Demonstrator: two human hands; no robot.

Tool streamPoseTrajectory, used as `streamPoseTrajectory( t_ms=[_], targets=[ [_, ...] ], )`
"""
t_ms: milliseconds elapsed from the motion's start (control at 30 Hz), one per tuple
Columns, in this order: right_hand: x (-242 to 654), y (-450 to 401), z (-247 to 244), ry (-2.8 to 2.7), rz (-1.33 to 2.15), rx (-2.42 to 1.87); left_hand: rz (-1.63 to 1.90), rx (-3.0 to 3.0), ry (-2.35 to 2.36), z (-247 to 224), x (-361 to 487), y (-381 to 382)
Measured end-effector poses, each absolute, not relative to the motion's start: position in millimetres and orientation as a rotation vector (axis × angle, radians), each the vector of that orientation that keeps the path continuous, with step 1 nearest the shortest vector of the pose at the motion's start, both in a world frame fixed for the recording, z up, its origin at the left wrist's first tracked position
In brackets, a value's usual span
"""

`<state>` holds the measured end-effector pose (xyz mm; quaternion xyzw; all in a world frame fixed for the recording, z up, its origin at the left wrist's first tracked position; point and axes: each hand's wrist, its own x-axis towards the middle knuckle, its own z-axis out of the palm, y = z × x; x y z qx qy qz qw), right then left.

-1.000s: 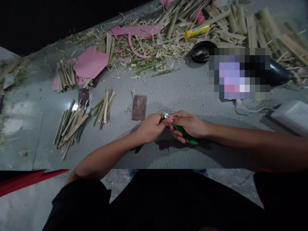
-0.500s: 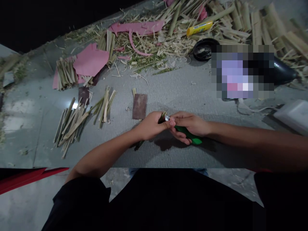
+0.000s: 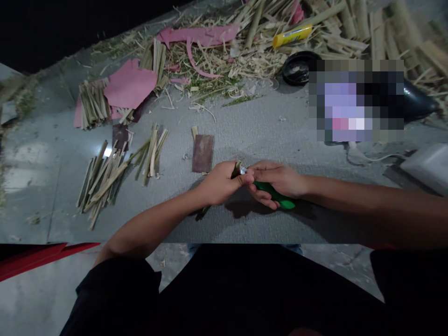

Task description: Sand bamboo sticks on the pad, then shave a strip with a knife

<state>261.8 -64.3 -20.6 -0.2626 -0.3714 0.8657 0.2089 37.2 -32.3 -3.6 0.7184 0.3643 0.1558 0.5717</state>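
My right hand (image 3: 275, 179) is closed around a green-handled knife (image 3: 276, 196), its handle end sticking out below the palm. The knife's short metal blade (image 3: 243, 171) shows between the two hands. My left hand (image 3: 224, 182) is closed on a thin bamboo strip (image 3: 239, 165), whose tip shows by the blade; most of it is hidden in the fist. The left thumb presses close to the blade and meets the right fingertips. Just beyond the left hand, a brown rectangular piece (image 3: 203, 153), seemingly sandpaper, lies flat over a bamboo sliver (image 3: 195, 131).
Loose bamboo sticks (image 3: 105, 179) lie at left, with a bundle (image 3: 94, 105) and pink paper (image 3: 131, 86) behind them. Shavings (image 3: 217, 65), a yellow glue tube (image 3: 292, 36) and a black round lid (image 3: 299, 69) are farther back. A white box (image 3: 427, 163) with a cable sits right.
Both hands stay together with the knife and bamboo strip, almost unmoved. The view has shifted very slightly.
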Motion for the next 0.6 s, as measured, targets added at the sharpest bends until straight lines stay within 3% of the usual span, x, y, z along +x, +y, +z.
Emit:
streamPoseTrajectory(
  t_ms=[467, 600],
  targets=[
    [253.5, -66.8, -17.3, -1.098, 2.319, -0.762, 0.359, 1.619, 0.923, -2.4, 36.1, -35.9],
    [273.6, -43.8, 13.0, -1.371, 2.098, -0.873, 0.343, 1.597, 0.922, -0.2, 36.9, -35.4]
  ],
)
